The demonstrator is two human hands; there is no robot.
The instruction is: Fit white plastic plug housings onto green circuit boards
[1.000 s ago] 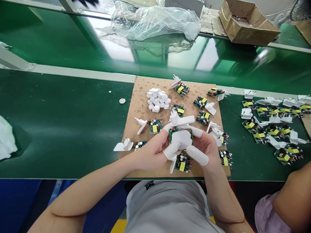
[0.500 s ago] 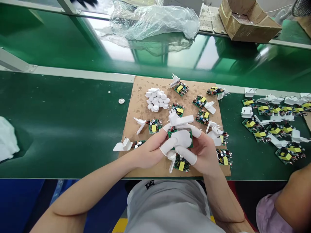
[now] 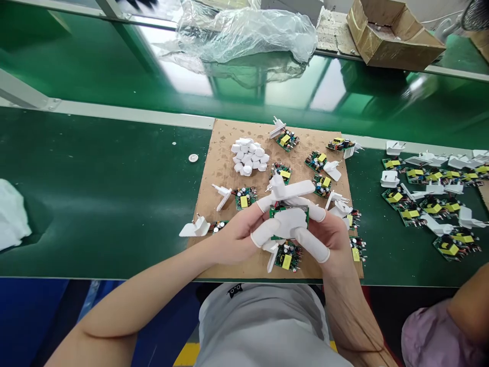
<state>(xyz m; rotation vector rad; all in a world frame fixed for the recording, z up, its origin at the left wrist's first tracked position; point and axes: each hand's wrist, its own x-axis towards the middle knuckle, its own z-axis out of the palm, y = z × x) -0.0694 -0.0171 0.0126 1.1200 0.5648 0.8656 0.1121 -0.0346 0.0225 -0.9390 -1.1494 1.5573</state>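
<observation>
Between my two hands is a green circuit board (image 3: 272,213) with a white rounded pad (image 3: 291,223) flat on its upper face. A white plug piece (image 3: 294,189) with pins hangs at the board's far edge, with a bit of red wire near it. My left hand (image 3: 239,234) grips the board's left side, thumb on the pad. My right hand (image 3: 332,239) closes on the right side, its thumb at the pad's lower right. White finger cots cover the thumbs and the fingers that show. Under the hands lies another board (image 3: 289,257) with a plug.
A cardboard sheet (image 3: 219,135) carries a pile of white pads (image 3: 250,157) and several boards with plugs. More boards (image 3: 433,206) lie in rows at the right, near another person's arm (image 3: 471,306). A white bag (image 3: 12,216) lies left; an open carton (image 3: 395,38) stands behind.
My right thumb has moved right and outward, away from my left thumb, so more of the pad shows. The board and plug have shifted slightly right.
</observation>
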